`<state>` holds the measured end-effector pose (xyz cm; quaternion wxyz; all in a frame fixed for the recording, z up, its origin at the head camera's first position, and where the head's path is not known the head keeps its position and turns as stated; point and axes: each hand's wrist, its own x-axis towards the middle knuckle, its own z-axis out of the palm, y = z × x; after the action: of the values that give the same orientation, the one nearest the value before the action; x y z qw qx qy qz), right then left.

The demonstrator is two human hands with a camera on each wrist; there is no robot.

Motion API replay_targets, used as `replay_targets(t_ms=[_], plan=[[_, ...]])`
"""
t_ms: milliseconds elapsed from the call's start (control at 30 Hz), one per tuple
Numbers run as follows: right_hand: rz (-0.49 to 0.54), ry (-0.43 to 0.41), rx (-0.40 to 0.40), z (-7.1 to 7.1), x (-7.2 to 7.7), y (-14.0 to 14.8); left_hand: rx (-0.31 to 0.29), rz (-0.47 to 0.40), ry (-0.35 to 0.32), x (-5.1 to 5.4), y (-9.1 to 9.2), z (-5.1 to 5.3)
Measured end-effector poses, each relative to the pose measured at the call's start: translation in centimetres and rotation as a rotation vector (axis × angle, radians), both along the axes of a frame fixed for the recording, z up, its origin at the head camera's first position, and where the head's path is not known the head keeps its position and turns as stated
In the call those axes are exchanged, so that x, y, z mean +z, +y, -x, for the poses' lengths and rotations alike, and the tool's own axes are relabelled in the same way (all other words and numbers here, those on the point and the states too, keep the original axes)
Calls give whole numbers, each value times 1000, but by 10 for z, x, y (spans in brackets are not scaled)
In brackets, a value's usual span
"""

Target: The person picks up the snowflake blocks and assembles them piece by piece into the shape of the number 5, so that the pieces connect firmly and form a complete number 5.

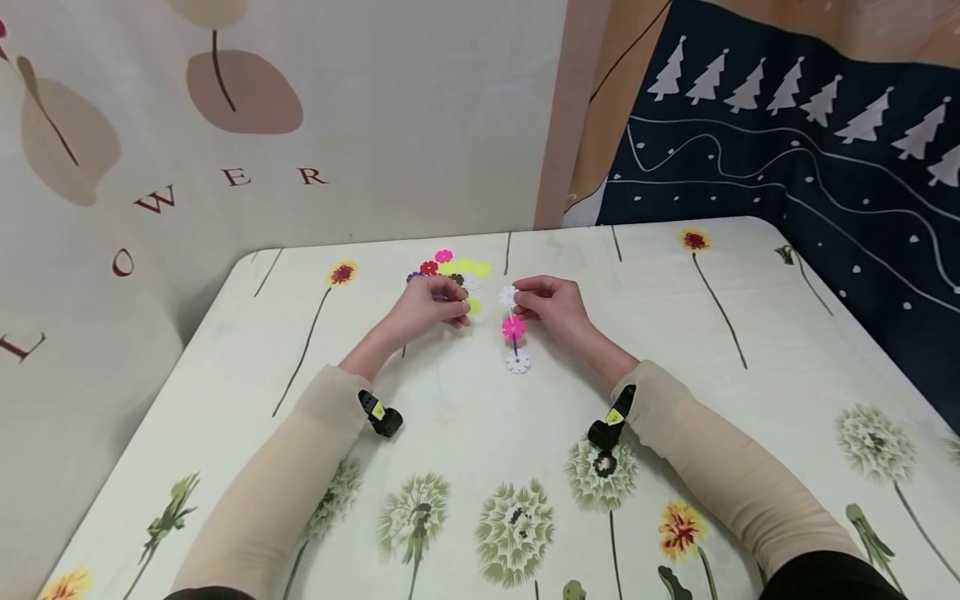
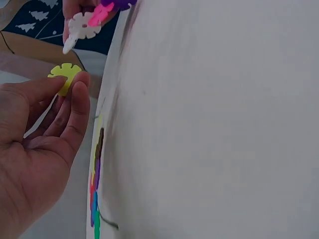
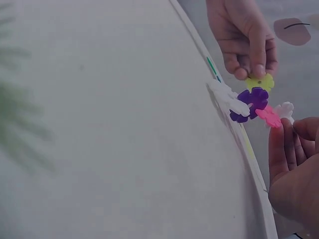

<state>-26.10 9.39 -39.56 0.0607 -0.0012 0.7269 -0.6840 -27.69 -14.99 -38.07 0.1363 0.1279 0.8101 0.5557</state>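
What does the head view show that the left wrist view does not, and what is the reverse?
Only the head view: sleeves, wall letters and printed dandelions.
Only the left wrist view: the left palm and a green piece.
Both: the left hand pinching a yellow piece, and the right hand holding joined pieces, white and pink among them.

Table [image 1: 465,417]: I count passage toward the far right corner; obstacle, flower-shaped pieces [image 1: 467,267] near the far edge, by the left hand [image 1: 429,305].

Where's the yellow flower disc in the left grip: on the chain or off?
Off. The left wrist view shows a gap between the yellow flower disc and the chain; the head view shows them apart.
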Motion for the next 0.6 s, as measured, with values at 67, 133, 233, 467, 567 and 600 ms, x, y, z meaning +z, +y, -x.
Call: replay_targets(t_ms=[67, 133, 233, 467, 567, 600], plan=[[5, -9, 4, 0, 0, -1, 3, -10, 2, 2, 6, -1], [10, -16, 10, 1, 0, -2, 4, -19, 6, 4, 10, -3], [13, -23, 14, 1, -1, -1, 8, -42, 10, 5, 15, -4], [30, -17, 40, -1, 0, -1, 21, -79, 52, 1, 20, -6], [49, -8, 40, -2, 0, -2, 30, -91, 69, 1, 22, -7], [57, -2, 39, -2, 0, -2, 35, -91, 73, 1, 23, -8]])
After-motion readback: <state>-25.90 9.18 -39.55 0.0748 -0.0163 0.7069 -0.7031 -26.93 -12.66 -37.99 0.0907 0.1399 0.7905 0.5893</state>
